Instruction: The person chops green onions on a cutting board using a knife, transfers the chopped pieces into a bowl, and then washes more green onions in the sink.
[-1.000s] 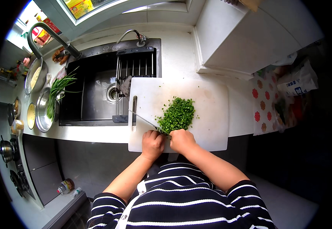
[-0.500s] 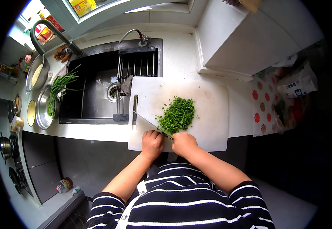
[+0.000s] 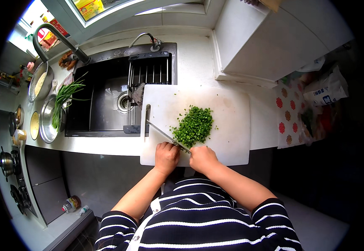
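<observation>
My right hand is closed round the handle of a kitchen knife, whose blade slants up and left across the cutting board. Curled fingers of my left hand press down on the board right beside the blade. A little dark green shows at those fingertips, apparently green onions, mostly hidden by the hand. Just beyond the knife lies a heap of finely chopped green onions, with loose bits scattered around it. The white board overlaps the sink's right side and juts over the counter's front edge.
Left of the board is a dark sink with a rack and faucet. Whole green onions lie across a metal bowl on the left. A flowered cloth and bags sit at right.
The knife blade has turned slightly, so more of its face shows beside my left fingers. My right hand has shifted slightly; my left hand stays nearly in place.
</observation>
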A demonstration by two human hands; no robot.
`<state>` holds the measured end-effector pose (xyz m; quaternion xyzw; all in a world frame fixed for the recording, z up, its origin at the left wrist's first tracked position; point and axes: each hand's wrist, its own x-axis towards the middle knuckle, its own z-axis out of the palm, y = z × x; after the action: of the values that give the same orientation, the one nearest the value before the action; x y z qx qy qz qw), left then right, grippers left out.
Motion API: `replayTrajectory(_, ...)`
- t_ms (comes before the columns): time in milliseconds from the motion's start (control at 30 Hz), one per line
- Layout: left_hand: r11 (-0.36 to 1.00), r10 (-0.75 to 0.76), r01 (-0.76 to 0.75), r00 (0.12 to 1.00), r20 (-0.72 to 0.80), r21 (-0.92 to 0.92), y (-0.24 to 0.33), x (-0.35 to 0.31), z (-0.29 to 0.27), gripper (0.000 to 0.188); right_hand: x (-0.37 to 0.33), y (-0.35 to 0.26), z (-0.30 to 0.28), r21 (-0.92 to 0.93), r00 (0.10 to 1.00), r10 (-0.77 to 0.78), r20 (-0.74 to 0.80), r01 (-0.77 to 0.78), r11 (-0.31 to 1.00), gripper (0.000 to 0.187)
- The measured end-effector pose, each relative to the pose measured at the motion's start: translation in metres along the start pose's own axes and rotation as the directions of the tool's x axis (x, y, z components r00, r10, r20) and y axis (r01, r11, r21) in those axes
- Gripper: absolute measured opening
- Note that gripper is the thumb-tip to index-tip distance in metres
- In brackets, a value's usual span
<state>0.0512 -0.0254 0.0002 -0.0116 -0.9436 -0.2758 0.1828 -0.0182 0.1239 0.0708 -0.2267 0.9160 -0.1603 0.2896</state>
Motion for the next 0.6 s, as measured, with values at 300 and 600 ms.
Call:
replayTrajectory(300, 0.994, -0.107, 0.106, 0.993, -0.042, -0.026, 0.002, -0.004, 0.004, 0.009, 0.026, -0.004, -0.005, 0.135, 1.000, -0.010, -0.029, 0.014, 0.991, 0.019)
replayTrajectory(600, 0.983, -0.183, 0.181, 0.982, -0.047, -0.037, 0.003, -0.004, 0.003, 0.007, -0.005, 0.002, 0.001, 0.003, 0.999, -0.033, -0.020, 0.033, 0.999, 0.017)
